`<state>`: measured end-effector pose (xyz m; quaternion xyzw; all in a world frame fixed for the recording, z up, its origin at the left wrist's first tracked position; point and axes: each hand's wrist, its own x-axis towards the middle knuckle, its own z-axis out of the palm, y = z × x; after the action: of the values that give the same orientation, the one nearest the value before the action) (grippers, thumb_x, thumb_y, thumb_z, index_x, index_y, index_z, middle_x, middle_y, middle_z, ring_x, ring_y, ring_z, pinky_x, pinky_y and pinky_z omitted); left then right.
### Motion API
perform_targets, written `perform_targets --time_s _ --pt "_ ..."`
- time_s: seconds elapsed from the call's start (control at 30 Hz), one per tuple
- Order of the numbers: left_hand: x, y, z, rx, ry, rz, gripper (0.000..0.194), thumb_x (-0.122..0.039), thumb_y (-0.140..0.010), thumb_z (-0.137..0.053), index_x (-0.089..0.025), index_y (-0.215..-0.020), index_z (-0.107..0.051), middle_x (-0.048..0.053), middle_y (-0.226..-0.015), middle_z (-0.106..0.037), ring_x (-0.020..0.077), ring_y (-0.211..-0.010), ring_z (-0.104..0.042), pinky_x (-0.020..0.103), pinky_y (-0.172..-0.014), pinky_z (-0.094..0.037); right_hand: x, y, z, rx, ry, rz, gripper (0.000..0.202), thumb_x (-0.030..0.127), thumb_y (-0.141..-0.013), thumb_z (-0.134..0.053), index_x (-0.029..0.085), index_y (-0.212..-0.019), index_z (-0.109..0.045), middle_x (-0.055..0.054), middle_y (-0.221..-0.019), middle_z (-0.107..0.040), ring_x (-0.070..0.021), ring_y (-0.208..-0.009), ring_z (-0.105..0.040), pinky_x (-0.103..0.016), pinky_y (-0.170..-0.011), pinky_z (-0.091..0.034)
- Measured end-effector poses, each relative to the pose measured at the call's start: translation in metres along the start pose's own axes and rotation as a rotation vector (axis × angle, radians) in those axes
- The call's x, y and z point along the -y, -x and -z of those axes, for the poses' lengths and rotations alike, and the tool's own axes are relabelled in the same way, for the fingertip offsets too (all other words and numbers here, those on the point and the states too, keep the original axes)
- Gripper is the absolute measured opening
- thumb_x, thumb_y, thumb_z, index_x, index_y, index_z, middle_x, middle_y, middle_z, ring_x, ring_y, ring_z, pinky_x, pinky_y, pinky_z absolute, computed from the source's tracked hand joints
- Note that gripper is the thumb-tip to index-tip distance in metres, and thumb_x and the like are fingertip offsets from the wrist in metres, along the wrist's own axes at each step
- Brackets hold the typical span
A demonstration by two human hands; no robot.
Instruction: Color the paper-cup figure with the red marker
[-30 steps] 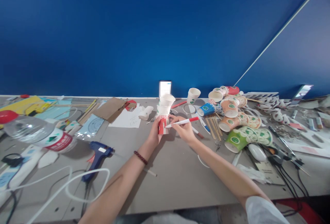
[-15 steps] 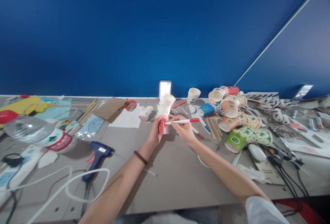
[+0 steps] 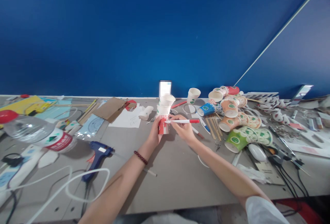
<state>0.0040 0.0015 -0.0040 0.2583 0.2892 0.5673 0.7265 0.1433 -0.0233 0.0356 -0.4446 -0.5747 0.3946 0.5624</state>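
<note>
My left hand is wrapped round a stack of paper cups, held upright at the middle of the table. The lowest cup is coloured red with some white left on it; the upper ones are white, the top one tilted to the right. Between the fingers of my right hand is a white marker with a red end. Its tip points left and is at the red cup's side; whether it touches I cannot tell. A phone with a blurred screen stands behind the cups.
Coloured cups lie in rows on the right, near wooden sticks. A white cup stands at the back. Leftward are a blue glue gun, a plastic bottle, cardboard and a power strip.
The red patch on the lowest cup has grown, with less white showing near the marker tip. The marker has shifted very slightly; my left hand stays in place.
</note>
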Motion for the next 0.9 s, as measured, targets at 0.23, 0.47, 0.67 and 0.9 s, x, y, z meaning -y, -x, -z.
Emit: perform_targets --time_s 0.23,0.47,0.67,0.9 --pt "0.0009 -0.0007 0.0008 -0.022 0.005 -0.017 0.037 -0.05 -0.08 -0.074 -0.017 -0.096 -0.07 0.007 -0.09 -0.071 0.0186 -0.08 -0.065 0.03 -0.074 -0.051 -0.0038 -0.0014 -0.0005 0.043 -0.021 0.019 0.006 0.023 -0.076 -0.067 0.024 -0.071 -0.065 -0.005 -0.08 -0.073 -0.0322 -0.115 -0.068 -0.046 -0.101 -0.05" --pt "0.0016 -0.0014 0.0015 -0.018 0.016 -0.009 0.037 -0.05 -0.079 -0.075 -0.017 -0.095 -0.07 0.005 -0.086 -0.07 0.0168 -0.076 -0.064 0.029 -0.072 -0.051 0.0019 0.0 -0.0012 0.011 -0.002 -0.001 0.007 0.03 -0.08 -0.067 0.024 -0.08 -0.066 -0.006 -0.089 -0.075 -0.0277 -0.098 -0.072 -0.043 -0.093 -0.054" --pt "0.0009 -0.0008 0.0011 -0.027 0.013 -0.014 0.036 -0.048 -0.08 -0.075 -0.018 -0.098 -0.07 0.007 -0.091 -0.072 0.0183 -0.08 -0.066 0.029 -0.075 -0.052 0.001 -0.0009 -0.0003 0.033 0.007 0.009 0.008 0.028 -0.078 -0.068 0.023 -0.073 -0.065 -0.006 -0.086 -0.075 -0.032 -0.114 -0.069 -0.045 -0.097 -0.052" --pt "0.0005 -0.0005 0.0002 -0.014 0.016 -0.014 0.033 -0.046 -0.081 -0.073 -0.017 -0.097 -0.07 0.006 -0.09 -0.071 0.0183 -0.079 -0.065 0.029 -0.075 -0.051 0.0019 -0.0012 -0.0001 0.034 0.011 -0.001 0.005 0.029 -0.078 -0.068 0.024 -0.075 -0.066 -0.006 -0.093 -0.077 -0.0304 -0.108 -0.07 -0.044 -0.095 -0.054"
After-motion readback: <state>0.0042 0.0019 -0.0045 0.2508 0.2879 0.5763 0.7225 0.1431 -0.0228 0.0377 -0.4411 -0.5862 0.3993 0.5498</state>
